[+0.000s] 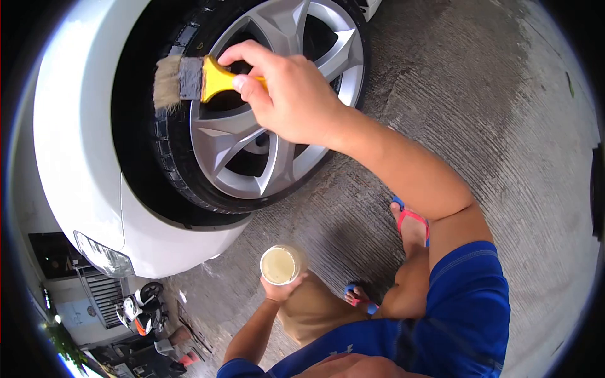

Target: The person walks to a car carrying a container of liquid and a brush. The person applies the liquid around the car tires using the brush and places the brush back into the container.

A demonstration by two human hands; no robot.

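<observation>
My right hand point(293, 94) pinches the yellow handle of a wide paintbrush point(217, 79) in front of the car wheel. The brush's pale bristles point(167, 82) point left, over the black tire point(179, 167); whether they touch it I cannot tell. Behind the hand is the silver spoked rim point(277, 160). Lower down, my left hand point(283, 288) is wrapped round a cup point(279, 264) of pale, cloudy liquid, held upright near my knee.
The white car's fender point(75, 126) and headlight point(104, 255) curve along the left. Grooved concrete point(454, 82) lies under the wheel and my sandaled feet point(413, 227). A parked motorbike point(142, 309), a metal gate point(101, 293) and a red pot point(189, 358) stand at the lower left.
</observation>
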